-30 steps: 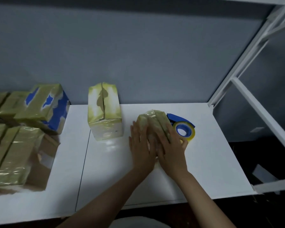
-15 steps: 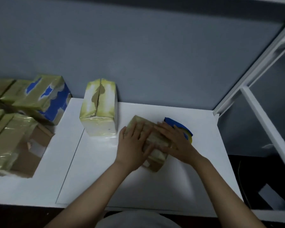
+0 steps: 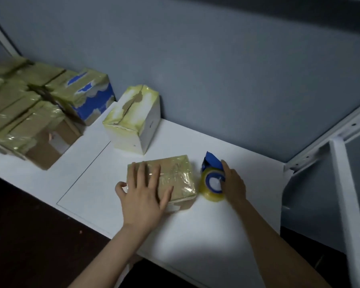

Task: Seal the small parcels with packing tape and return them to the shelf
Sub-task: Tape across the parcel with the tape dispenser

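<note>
Pressing down on the small parcel (image 3: pixel 175 175), our left hand (image 3: pixel 142 196) lies flat with the fingers spread and straight across its left half, the thumb out at the near left edge. The parcel sits a little below the middle of the frame on the white shelf board (image 3: pixel 227 235). It is a brown carton wrapped in glossy yellowish tape and lies on its broad face. Its long axis runs across the frame from left to right, rising slightly toward the right, and one short end faces the tape dispenser (image 3: pixel 211 179) just beside it.

Our right hand (image 3: pixel 234 183) curls round the right side of that dispenser and grips it. The yellow roll with its blue hub is at the lower end, and the blue cutter end points toward the top of the frame, at the grey wall (image 3: pixel 195 59).

Above and left of the parcel, apart from it, stands a white box (image 3: pixel 133 121) with yellowed tape along its top seam. Further to the upper left is a blue-and-white box (image 3: pixel 92 96), also taped. At the left edge of the frame we see a pile of taped brown parcels (image 3: pixel 19 113), packed close together. A white shelf upright (image 3: pixel 341 183) runs down the right side of the frame.
</note>
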